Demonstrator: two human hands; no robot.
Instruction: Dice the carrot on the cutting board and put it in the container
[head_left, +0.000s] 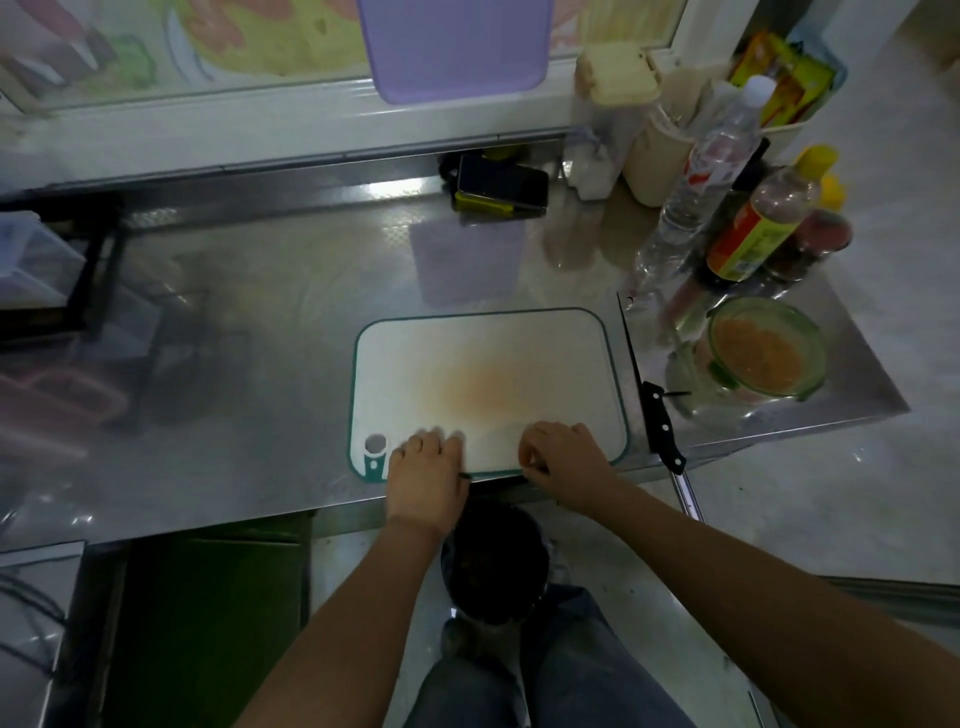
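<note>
The white cutting board (519, 343) with a teal rim lies on the steel counter, bare except for an orange stain in its middle. No carrot is on it. My left hand (423, 470) grips the board's near edge, fingers on top. My right hand (566, 462) holds the same edge a little to the right, fingers curled. The round glass container (810, 332) stands right of the board and holds finely diced orange carrot. A black-handled knife (661, 423) lies along the board's right side, untouched.
Bottles (748, 244) and jars crowd the back right corner. A dark phone (501, 184) lies by the window sill, with a purple board (457, 47) leaning above it. A dark bin (493, 561) stands on the floor under the counter's front edge, between my arms.
</note>
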